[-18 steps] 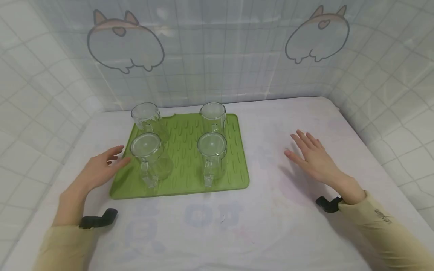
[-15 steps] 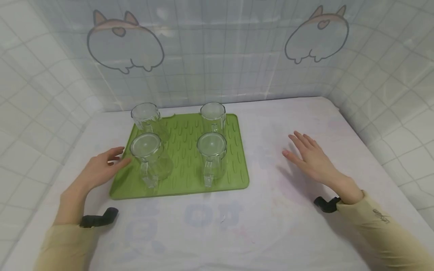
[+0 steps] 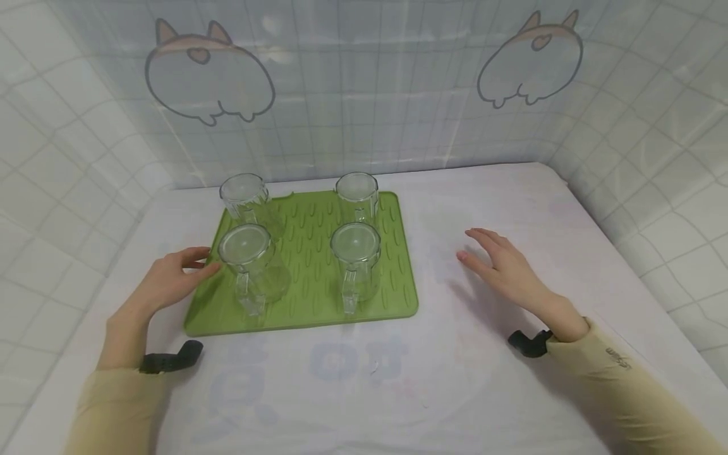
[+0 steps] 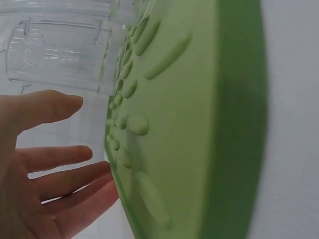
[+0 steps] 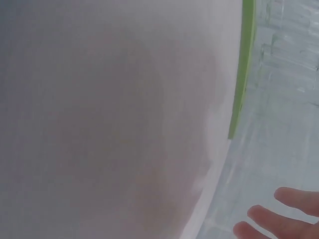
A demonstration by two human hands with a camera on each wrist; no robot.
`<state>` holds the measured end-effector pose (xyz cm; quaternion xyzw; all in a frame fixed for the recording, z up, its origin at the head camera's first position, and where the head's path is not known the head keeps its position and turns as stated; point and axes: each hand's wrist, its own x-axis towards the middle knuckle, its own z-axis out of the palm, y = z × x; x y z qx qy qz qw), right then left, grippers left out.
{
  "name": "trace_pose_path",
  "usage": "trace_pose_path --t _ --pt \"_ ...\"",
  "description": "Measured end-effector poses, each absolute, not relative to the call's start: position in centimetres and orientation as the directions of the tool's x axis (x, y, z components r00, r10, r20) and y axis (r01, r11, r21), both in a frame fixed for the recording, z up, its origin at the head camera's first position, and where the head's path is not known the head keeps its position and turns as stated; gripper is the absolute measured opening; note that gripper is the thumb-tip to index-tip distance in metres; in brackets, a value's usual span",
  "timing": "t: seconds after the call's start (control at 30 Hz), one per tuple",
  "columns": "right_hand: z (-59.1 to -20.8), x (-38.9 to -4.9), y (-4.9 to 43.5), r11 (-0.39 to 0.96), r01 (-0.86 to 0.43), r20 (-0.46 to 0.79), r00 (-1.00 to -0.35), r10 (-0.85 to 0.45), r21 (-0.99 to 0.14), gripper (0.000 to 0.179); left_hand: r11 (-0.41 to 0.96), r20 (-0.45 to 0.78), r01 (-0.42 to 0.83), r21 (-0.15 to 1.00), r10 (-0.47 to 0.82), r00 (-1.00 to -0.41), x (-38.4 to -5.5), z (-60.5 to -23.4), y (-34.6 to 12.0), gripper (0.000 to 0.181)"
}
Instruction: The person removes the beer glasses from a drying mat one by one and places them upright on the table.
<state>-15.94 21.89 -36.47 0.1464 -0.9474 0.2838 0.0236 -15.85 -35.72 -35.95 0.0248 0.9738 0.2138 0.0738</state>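
Note:
A green ridged mat (image 3: 311, 300) carries clear glass mugs in two rows. In front are a left mug (image 3: 246, 244) and a right mug (image 3: 356, 242), their handles facing me. Behind them stand a back left mug (image 3: 243, 188) and a back right mug (image 3: 357, 188). My left hand (image 3: 167, 281) is at the mat's left edge, thumb and fingers spread apart close beside the front left mug, holding nothing. In the left wrist view, a mug (image 4: 60, 52) shows beyond the thumb. My right hand (image 3: 509, 272) hovers right of the mat, fingers extended and holding nothing.
A white cloth with faint prints covers the table (image 3: 364, 404). A pale tiled-pattern backdrop (image 3: 375, 120) with cartoon drawings rises behind it, and similar walls stand at both sides. Black camera mounts sit on the left wrist (image 3: 170, 359) and right wrist (image 3: 530, 343).
My right hand has moved left, toward the mat, and slightly nearer to me. The left hand has barely shifted, its wrist moving a little to the right. The mugs and mat have stayed put.

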Motion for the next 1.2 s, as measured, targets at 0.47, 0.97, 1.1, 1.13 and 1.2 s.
trace_pose_path --t 0.47,0.97,1.1,1.13,1.2 --pt "-36.8 -15.7 19.7 0.594 -0.343 0.284 -0.939 -0.193 -0.728 0.038 0.917 -0.173 0.001 0.399 0.076 -0.982 -16.1 -35.9 -35.9 0.075" --pt "-33.8 -13.3 15.5 0.402 -0.272 0.231 -0.962 -0.148 -0.875 0.021 0.92 -0.131 0.002 0.392 0.058 -0.99 -15.9 -36.4 -35.8 0.07" --pt "-33.6 -12.8 14.7 0.359 -0.265 0.221 -0.962 -0.159 -0.895 0.02 0.919 -0.131 -0.001 0.394 0.055 -0.99 -15.9 -36.4 -35.8 0.071" --pt "-33.7 -12.8 14.5 0.344 -0.267 0.222 -0.961 -0.164 -0.9 0.019 0.919 -0.13 -0.001 0.394 0.054 -0.99 -15.9 -36.4 -35.9 0.071" --pt "-33.8 -12.6 14.1 0.314 -0.271 0.225 -0.959 -0.175 -0.91 0.019 0.919 -0.129 -0.003 0.394 0.053 -0.99 -15.9 -36.5 -35.9 0.07"
